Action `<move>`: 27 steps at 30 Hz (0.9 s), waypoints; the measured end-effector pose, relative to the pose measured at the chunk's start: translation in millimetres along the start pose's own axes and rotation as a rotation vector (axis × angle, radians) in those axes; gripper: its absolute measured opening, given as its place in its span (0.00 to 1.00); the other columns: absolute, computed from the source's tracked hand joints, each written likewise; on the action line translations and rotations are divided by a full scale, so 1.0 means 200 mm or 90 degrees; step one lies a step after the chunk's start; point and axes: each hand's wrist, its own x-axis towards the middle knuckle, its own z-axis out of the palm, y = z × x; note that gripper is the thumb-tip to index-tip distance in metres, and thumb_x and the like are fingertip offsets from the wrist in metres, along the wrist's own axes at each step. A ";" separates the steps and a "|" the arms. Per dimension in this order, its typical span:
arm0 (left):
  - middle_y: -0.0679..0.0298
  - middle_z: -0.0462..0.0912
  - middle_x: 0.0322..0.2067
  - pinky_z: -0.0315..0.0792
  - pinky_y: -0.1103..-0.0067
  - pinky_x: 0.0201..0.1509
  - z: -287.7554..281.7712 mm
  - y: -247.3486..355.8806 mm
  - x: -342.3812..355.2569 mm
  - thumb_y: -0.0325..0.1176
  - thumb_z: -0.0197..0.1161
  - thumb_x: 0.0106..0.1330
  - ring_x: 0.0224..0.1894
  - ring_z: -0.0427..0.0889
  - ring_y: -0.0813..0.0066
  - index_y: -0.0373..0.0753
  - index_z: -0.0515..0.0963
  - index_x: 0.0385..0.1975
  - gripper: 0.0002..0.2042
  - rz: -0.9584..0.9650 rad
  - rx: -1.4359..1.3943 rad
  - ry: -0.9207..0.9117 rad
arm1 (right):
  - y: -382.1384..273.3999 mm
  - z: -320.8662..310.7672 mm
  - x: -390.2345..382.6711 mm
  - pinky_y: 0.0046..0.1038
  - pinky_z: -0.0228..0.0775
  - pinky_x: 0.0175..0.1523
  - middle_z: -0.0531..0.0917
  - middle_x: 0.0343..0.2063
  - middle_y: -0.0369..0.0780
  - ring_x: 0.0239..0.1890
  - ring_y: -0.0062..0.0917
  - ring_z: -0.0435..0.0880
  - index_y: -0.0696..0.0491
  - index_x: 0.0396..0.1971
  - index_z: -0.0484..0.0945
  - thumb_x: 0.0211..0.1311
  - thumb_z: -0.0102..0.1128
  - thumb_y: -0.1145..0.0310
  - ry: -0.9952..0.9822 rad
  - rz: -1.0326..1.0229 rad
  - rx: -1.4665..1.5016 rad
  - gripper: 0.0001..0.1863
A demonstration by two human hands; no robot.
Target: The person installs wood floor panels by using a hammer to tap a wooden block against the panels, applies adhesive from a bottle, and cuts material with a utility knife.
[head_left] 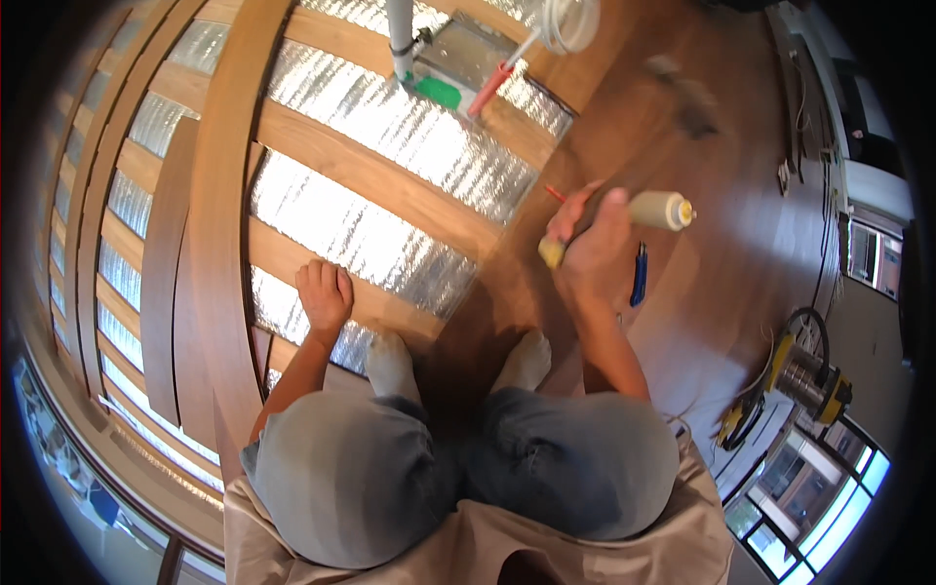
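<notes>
My left hand (325, 297) rests on a light wooden strip (370, 185) laid across silver foil underlay (380, 107), its fingers curled over the wood, at lower centre-left. My right hand (590, 244) is closed round the handle of a hammer (687, 97), whose upper end is smeared by motion. Right beside that hand is a cream cylinder (658, 210) with a yellow end; whether my fingers touch it is unclear. A blue utility knife (639, 275) lies on the brown plank floor (712, 263), right of my wrist. My socked feet stand between my hands.
Long curved-looking planks (219, 244) lie at left. At the top, a red-handled roller (492, 88) and a grey post (400, 39) stand near a green-stained tray (439, 91). A yellow-and-steel vacuum (809, 375) with cords is at right, near windows.
</notes>
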 end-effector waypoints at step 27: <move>0.54 0.73 0.33 0.64 0.61 0.43 0.01 0.02 0.03 0.28 0.60 0.62 0.35 0.70 0.53 0.37 0.72 0.29 0.04 -0.004 0.007 -0.008 | 0.22 -0.11 -0.16 0.26 0.62 0.18 0.69 0.20 0.36 0.14 0.19 0.66 0.54 0.39 0.64 0.80 0.43 0.52 -0.097 0.029 -0.027 0.18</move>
